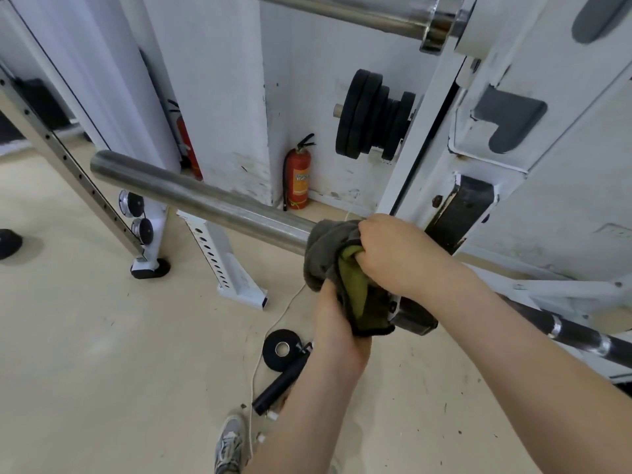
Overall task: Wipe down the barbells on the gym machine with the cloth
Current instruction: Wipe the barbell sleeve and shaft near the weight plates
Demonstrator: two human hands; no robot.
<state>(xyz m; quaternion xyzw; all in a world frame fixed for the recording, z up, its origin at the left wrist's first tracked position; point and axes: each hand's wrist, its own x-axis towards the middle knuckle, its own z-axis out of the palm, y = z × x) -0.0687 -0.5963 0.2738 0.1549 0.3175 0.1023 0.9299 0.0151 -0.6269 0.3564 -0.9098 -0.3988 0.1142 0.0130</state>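
A steel barbell sleeve (191,195) juts out to the left from the white gym machine (533,138). A grey and olive-green cloth (328,254) is wrapped round the sleeve's inner end, by the collar. My right hand (396,251) grips the cloth from above, on top of the bar. My left hand (337,319) holds the hanging part of the cloth from below. The dark shaft of the bar (561,333) runs off to the right behind my forearm. A second barbell (359,15) lies across the top of the view.
Black weight plates (366,118) hang on a peg of the machine. A red fire extinguisher (297,176) stands by the white wall. On the beige floor lie a black roll (282,348), a black cylinder (277,388) and a thin white cord. My shoe (229,446) shows below.
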